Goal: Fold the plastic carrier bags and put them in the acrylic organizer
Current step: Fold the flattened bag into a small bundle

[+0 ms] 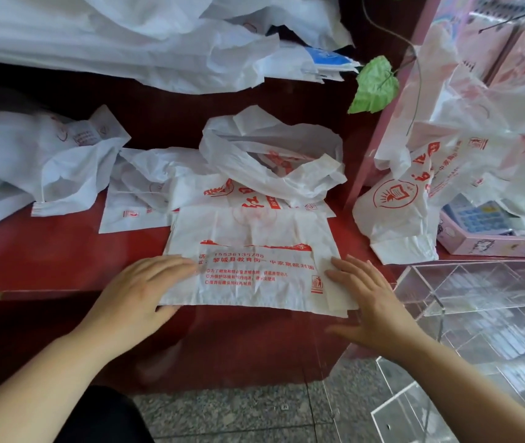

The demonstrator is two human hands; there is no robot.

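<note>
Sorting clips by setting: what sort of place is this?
Probably a small shop's counter: a dark red counter strewn with printed carrier bags, pink packaged goods on the right, and what looks like a calculator.

I saw a green leaf (374, 86) above the red table (63, 251). A pink box (494, 244) sat at its right. Grey floor (239, 410) lay below.
</note>
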